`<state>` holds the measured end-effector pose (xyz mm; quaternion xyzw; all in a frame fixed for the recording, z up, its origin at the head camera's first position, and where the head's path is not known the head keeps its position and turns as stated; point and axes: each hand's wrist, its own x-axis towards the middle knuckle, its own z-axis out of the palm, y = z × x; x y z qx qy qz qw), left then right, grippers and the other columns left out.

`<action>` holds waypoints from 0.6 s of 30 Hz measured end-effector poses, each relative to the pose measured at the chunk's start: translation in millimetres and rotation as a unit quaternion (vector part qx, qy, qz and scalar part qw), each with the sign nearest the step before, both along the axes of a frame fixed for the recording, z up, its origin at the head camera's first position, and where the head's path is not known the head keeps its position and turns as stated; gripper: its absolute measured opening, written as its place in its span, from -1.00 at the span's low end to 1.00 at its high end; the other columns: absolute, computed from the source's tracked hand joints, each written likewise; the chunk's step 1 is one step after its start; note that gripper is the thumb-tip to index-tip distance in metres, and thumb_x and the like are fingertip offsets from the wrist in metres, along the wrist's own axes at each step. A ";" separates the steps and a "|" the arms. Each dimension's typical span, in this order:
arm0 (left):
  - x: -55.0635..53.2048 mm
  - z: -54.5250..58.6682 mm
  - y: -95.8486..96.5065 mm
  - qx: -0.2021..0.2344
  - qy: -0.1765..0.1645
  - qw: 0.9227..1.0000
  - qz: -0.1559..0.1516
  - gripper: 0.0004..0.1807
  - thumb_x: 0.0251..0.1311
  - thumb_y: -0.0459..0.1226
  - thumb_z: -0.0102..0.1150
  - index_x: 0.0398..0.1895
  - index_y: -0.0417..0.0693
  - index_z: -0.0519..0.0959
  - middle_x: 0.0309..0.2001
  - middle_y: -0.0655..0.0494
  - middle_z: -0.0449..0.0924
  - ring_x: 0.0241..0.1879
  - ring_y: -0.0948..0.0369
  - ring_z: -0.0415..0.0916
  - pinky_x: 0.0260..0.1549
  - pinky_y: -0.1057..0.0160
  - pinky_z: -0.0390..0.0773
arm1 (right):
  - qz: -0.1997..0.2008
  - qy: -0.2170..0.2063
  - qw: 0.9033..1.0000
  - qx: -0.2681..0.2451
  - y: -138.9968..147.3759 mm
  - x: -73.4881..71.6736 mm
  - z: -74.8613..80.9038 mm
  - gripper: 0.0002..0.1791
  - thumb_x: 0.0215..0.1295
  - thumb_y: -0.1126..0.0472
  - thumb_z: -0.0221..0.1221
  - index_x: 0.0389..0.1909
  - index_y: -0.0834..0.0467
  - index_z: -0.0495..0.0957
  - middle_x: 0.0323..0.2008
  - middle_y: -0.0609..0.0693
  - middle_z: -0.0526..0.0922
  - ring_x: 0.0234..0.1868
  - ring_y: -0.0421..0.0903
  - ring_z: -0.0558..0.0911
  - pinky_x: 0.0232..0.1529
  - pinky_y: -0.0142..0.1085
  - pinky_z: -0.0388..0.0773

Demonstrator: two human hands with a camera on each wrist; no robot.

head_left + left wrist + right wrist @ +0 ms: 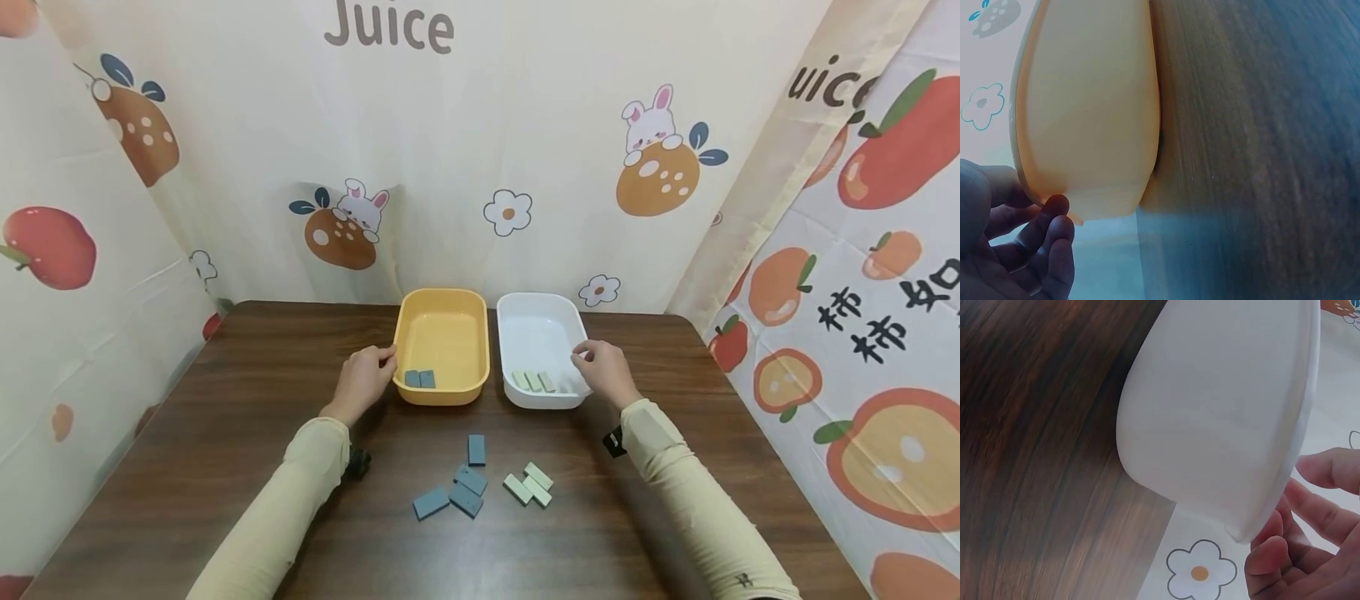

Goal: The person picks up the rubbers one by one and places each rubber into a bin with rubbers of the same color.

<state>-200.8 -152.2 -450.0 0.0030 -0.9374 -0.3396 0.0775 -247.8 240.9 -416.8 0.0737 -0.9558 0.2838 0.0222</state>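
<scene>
A yellow tray and a white tray stand side by side at the back of the table. My left hand pinches the yellow tray's left rim; in the left wrist view, the fingers lie around that edge. My right hand holds the white tray's right rim, thumb and fingers on either side of it in the right wrist view. Flat blue-grey blocks, two of them, lie in the yellow tray's near left corner. Pale green blocks lie in a row at the white tray's near end.
Several more blue-grey blocks lie loose on the brown wooden table, in front of the trays. Right of them is a cluster of pale green blocks. A printed curtain hangs right behind the trays.
</scene>
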 end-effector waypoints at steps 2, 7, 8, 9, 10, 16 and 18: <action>-0.3 0.4 0.0 -0.001 0.002 1.000 -0.001 -0.59 0.33 -0.24 0.08 0.20 -0.19 0.52 -0.28 -0.21 0.62 -0.57 0.13 0.28 -0.55 0.28 0.34 | -0.006 0.003 1.000 -0.002 1.9 0.5 0.8 -0.72 0.35 0.21 0.10 -0.09 0.33 0.63 -0.29 0.24 0.64 -0.34 0.02 0.54 -0.40 -0.30 0.44; 0.6 0.9 0.3 -0.003 0.003 1.000 -0.001 -0.59 0.32 -0.24 0.07 0.19 -0.19 0.52 -0.27 -0.21 0.63 -0.57 0.13 0.29 -0.54 0.29 0.34 | -0.024 0.015 1.000 -0.005 6.9 3.1 1.4 -0.69 0.33 0.23 0.10 -0.06 0.35 0.62 -0.37 0.20 0.59 -0.37 0.02 0.50 -0.42 -0.31 0.37; 0.5 1.0 0.3 -0.001 0.002 1.000 0.000 -0.59 0.33 -0.24 0.07 0.19 -0.19 0.52 -0.28 -0.21 0.62 -0.56 0.13 0.29 -0.54 0.28 0.34 | -0.028 0.018 0.999 -0.006 7.7 3.5 1.5 -0.69 0.33 0.23 0.10 -0.05 0.36 0.62 -0.37 0.20 0.59 -0.36 0.02 0.49 -0.41 -0.30 0.37; 0.3 1.1 0.2 0.000 0.002 1.000 0.001 -0.59 0.33 -0.24 0.07 0.20 -0.19 0.52 -0.30 -0.20 0.61 -0.56 0.13 0.29 -0.54 0.28 0.34 | -0.031 0.020 0.999 -0.006 8.6 3.6 1.5 -0.68 0.33 0.23 0.09 -0.04 0.37 0.61 -0.36 0.21 0.59 -0.34 0.04 0.49 -0.39 -0.28 0.39; 0.1 1.3 0.2 0.000 0.003 1.000 0.002 -0.59 0.33 -0.24 0.07 0.19 -0.19 0.52 -0.32 -0.19 0.61 -0.56 0.13 0.29 -0.54 0.28 0.34 | -0.033 0.021 0.999 -0.006 9.5 3.6 1.2 -0.67 0.33 0.24 0.09 -0.03 0.37 0.61 -0.34 0.23 0.60 -0.33 0.05 0.50 -0.37 -0.25 0.41; 0.1 1.4 0.5 -0.009 0.018 1.000 0.002 -0.60 0.32 -0.25 0.07 0.17 -0.20 0.55 -0.32 -0.18 0.62 -0.57 0.14 0.29 -0.55 0.28 0.33 | -0.048 0.015 0.999 -0.012 15.8 4.5 -5.3 -0.65 0.35 0.22 0.06 0.00 0.39 0.57 -0.15 0.32 0.66 -0.20 0.14 0.60 -0.17 -0.05 0.55; 0.5 1.3 0.3 -0.013 0.022 1.000 0.000 -0.61 0.31 -0.26 0.07 0.17 -0.20 0.55 -0.28 -0.20 0.64 -0.58 0.14 0.29 -0.55 0.28 0.32 | -0.052 0.013 0.998 -0.012 17.8 4.6 -8.0 -0.64 0.36 0.22 0.05 0.00 0.40 0.56 -0.13 0.32 0.66 -0.16 0.16 0.62 -0.14 -0.02 0.56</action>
